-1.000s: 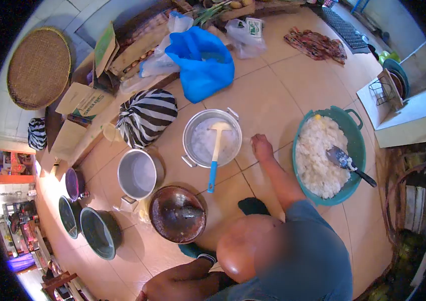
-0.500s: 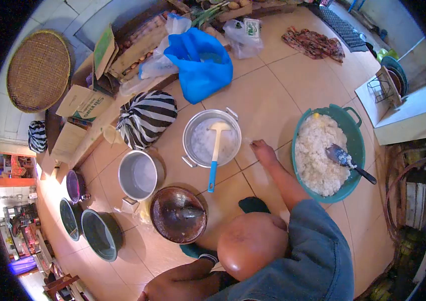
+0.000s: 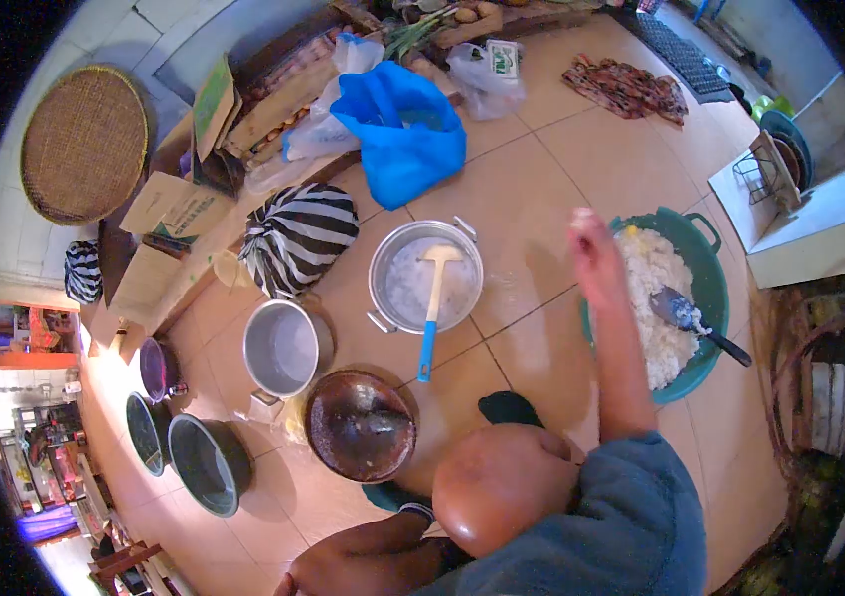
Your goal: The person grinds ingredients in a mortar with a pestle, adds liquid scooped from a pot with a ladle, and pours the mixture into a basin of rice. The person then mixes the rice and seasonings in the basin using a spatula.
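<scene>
My right hand is raised beside the left rim of the green basin. Its fingers are drawn together; something pale shows at the fingertips, too small and blurred to name. Cooked white rice fills much of the basin, and a spatula with rice stuck to it rests there, handle over the rim. Left of the hand stands a metal pot with whitish contents, a blue-handled wooden paddle leaning across it. My left hand cannot be seen.
An empty-looking metal pot and a round brown bowl stand near my knee. Basins are at the left. Behind lie a striped bundle, a blue bag and a crumpled cloth.
My right hand has risen from over the floor beside the pot and swung right, to the basin's left edge. The pots, paddle and spatula have stayed in place.
</scene>
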